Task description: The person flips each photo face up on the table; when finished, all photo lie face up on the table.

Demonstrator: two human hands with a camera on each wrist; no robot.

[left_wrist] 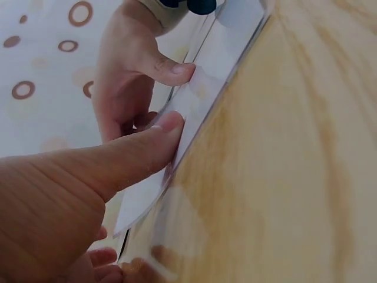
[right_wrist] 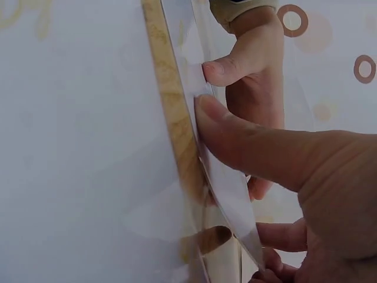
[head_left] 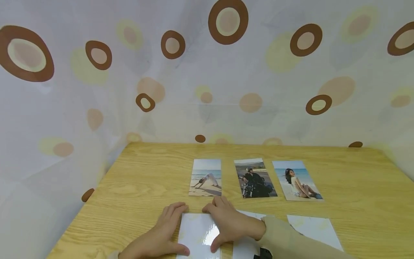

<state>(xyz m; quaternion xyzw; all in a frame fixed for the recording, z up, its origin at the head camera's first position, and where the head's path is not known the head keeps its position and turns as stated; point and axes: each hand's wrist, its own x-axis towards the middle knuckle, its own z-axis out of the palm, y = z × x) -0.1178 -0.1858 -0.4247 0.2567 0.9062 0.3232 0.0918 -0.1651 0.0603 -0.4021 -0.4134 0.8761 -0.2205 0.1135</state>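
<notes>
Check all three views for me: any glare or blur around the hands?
Head: bright glare on the white card by the right hand; the motorcycle photo reads fairly clearly. Left wrist: grain on the tabletop looks soft. Right wrist: the neighbouring card at picture left is pale, its yellow lettering faint and blurred.

Lighting: even; white glare on card (head_left: 194, 233), beside right hand (head_left: 230, 221). Left wrist view: tabletop (left_wrist: 277, 177) beyond grip blurred.

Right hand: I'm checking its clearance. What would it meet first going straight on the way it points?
Beyond the white card it grips, the right hand would probably meet the beach photo first, right by its fingers; height is hard to judge, so it might pass above.
</notes>
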